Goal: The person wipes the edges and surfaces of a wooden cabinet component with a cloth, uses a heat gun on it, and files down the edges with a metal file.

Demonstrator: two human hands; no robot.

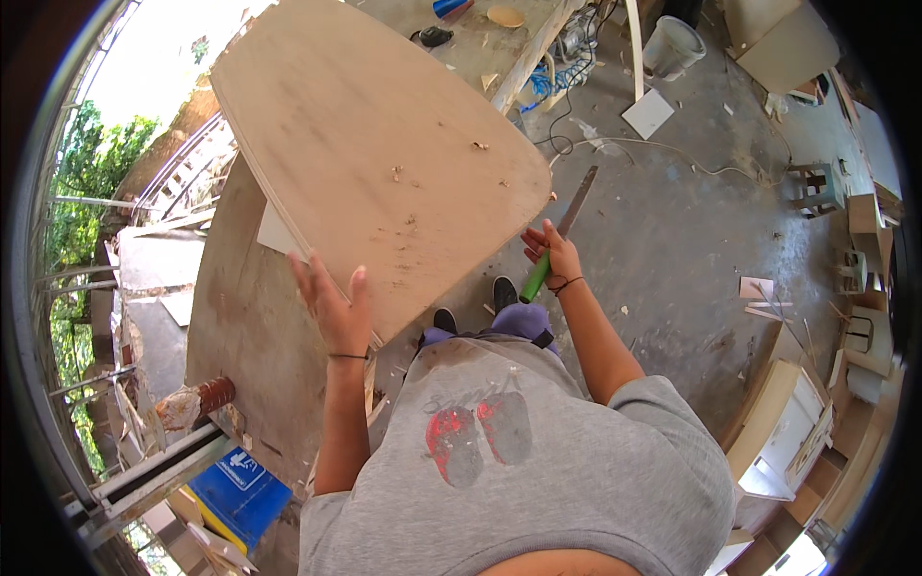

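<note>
A large tan wooden panel (365,125) with rounded corners lies at an angle over the workbench (230,298). Bits of shavings and dark scuffs mark its face. My left hand (336,298) is at the panel's near left edge, fingers and thumb spread apart, apparently touching the edge without gripping it. Just off the panel's near right corner, my right hand (557,257) is closed around the green handle of what looks like a flat file (580,200). Its long grey-brown blade points up and away from me. A white piece (277,231) shows partly from under the panel.
Behind the panel are blue coiled hose (557,82) and cables on the floor. A grey bucket (674,48) stands farther back, near a white square board (648,114). Stools (816,189) and wooden pieces line the right side. A blue bin (240,490) sits at lower left.
</note>
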